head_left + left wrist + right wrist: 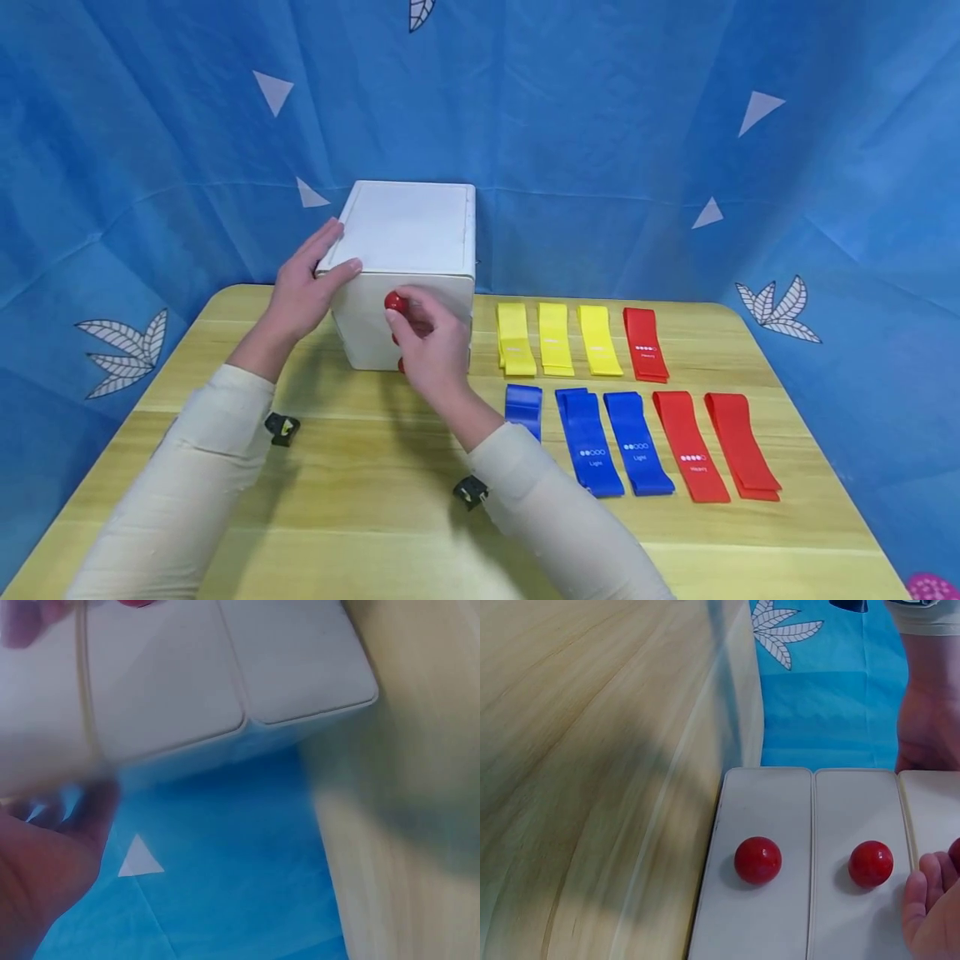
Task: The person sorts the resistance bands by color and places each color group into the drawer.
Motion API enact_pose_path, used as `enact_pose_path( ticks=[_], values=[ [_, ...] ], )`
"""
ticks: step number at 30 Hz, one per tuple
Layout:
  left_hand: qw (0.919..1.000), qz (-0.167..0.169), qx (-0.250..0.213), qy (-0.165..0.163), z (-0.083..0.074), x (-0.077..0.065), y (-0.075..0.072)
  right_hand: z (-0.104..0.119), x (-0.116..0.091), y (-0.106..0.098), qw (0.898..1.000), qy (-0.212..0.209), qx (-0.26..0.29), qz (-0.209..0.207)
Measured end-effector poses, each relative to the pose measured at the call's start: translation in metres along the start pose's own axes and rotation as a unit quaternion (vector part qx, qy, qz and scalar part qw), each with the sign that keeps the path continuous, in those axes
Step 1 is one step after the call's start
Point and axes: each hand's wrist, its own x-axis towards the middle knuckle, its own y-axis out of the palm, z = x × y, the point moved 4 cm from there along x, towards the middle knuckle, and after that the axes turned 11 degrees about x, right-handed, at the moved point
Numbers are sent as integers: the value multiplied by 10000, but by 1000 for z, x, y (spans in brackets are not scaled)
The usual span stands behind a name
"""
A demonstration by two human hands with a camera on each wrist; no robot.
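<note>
A white drawer box stands towards the back of the table, its front carrying red round knobs. My left hand rests on its upper left edge, the thumb on the front corner of the top and the fingers straight along the side. With thumb and fingers, my right hand pinches the top red knob. In the right wrist view the lower knob and the middle knob show plainly on their drawer fronts. The right fingers partly hide the top knob there.
Right of the box, folded resistance bands lie in two rows: yellow bands and a red band behind, blue bands and red bands in front. A blue patterned cloth hangs behind the wooden table.
</note>
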Motion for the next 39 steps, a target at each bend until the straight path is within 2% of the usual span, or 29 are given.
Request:
enact_pose_path(
  ticks=[8, 23, 39],
  values=[
    [9985, 447, -217, -230, 1, 2, -3, 0, -5, -6, 9999, 54, 84, 108],
    [9923, 848, -770, -463, 11, 3, -6, 5, -15, -6, 9992, 75, 224, 332],
    [9875, 746, -1281, -532, 18, 1, 0, 15, -33, -10, 9981, -24, 421, 457]
  ],
)
